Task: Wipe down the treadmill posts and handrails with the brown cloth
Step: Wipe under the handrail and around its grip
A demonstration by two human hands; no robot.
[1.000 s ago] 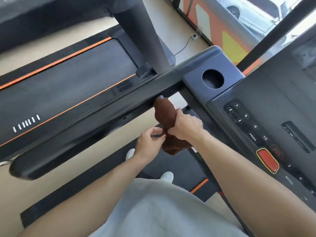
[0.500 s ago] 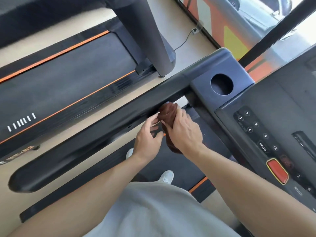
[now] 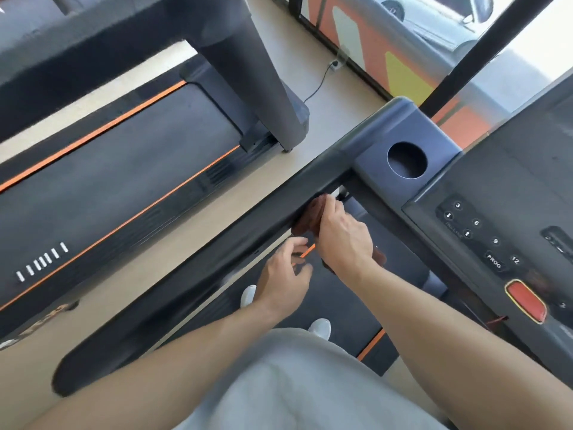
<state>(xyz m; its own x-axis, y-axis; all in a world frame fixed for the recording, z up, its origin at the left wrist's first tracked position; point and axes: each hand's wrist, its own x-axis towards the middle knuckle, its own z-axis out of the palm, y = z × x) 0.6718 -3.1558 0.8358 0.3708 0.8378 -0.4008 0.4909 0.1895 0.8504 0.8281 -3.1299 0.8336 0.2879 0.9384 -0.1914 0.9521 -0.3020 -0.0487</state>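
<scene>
The black left handrail of my treadmill runs diagonally from the lower left up to the console corner. My right hand grips the brown cloth and presses it against the rail's inner side, close to where the rail meets the console. Most of the cloth is hidden under that hand; a bit shows below the wrist. My left hand hovers just below the rail with fingers loosely curled, holding nothing.
The console with number buttons, a red stop button and a round cup hole lies to the right. A second treadmill with its grey post stands to the left. My white shoes stand on the belt below.
My right hand has lifted the cloth up against the rail's inner side. My left hand has let go of the cloth and dropped slightly away from it.
</scene>
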